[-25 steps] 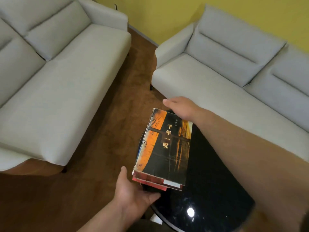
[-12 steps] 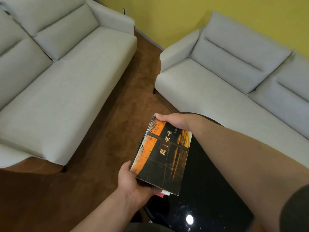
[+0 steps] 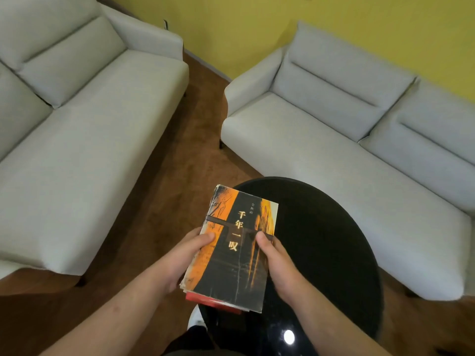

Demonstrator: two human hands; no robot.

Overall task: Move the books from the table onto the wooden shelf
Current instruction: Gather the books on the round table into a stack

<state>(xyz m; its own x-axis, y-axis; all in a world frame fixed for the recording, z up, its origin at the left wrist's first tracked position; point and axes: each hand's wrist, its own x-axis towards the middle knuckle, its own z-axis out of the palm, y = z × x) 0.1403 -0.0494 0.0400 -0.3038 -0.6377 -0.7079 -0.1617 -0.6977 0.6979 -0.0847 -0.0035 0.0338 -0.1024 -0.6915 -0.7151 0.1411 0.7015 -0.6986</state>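
Head view, looking down: both hands are on the stack of books (image 3: 235, 255), right in the middle of the shot. The left hand (image 3: 180, 263) grips the stack's left edge, thumb laid flat on the cover, fingers curled underneath and out of sight. The right hand (image 3: 279, 268) clamps the opposite edge the same way, thumb on top, fingers wrapped below. So that is a firm two-handed hold, one hand on each long side.

The top book (image 3: 239, 273) shows a worn black-and-orange cover with pale characters running down its centre. Peeking out beneath its near edge, between the two wrists, is a red book (image 3: 212, 301). The far end of the stack points away from the hands and tilts a little to the left.

Under the right hand and stretching beyond it lies the round black table (image 3: 334, 240), glossy, with a bright light spot (image 3: 289, 337) near the right forearm. The stack sits over the table's left rim; whether it touches the tabletop I cannot tell.

Beyond the left hand, a pale grey sofa (image 3: 77, 150). Beyond the right hand, a second grey sofa (image 3: 334, 155). Brown floor (image 3: 167, 196) runs between them, with a yellow wall (image 3: 257, 27) far ahead of both hands.
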